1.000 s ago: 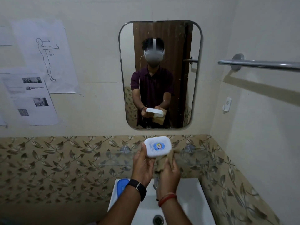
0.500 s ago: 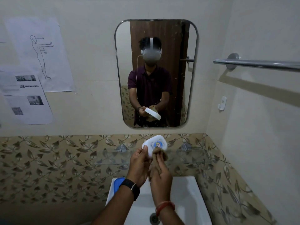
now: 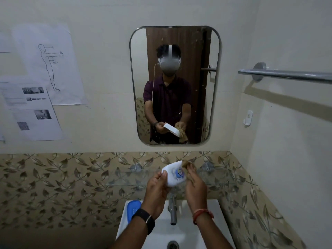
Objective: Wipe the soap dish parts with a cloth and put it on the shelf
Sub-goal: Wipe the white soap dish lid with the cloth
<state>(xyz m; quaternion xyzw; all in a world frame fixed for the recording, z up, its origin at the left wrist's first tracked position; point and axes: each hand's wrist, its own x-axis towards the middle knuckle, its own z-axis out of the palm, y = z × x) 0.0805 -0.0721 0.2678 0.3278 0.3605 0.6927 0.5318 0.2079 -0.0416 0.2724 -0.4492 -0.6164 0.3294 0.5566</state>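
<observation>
My left hand (image 3: 156,188) grips a white soap dish part (image 3: 173,174) with a round blue sticker, held tilted above the sink. My right hand (image 3: 195,187) is closed on a brown cloth (image 3: 186,164) that presses against the part's right upper edge. A blue soap dish part (image 3: 133,208) lies on the sink's left rim, partly hidden by my left wrist. A clear glass shelf (image 3: 124,178) runs along the leaf-patterned tiles just behind my hands.
A white sink (image 3: 212,229) with a chrome tap (image 3: 172,209) is below my hands. The mirror (image 3: 175,85) hangs above the shelf. A metal towel bar (image 3: 287,75) juts from the right wall; papers (image 3: 36,97) hang on the left wall.
The cloth has moved from the front of the white part to its right upper edge. The part has tilted, so its stickered face shows more.
</observation>
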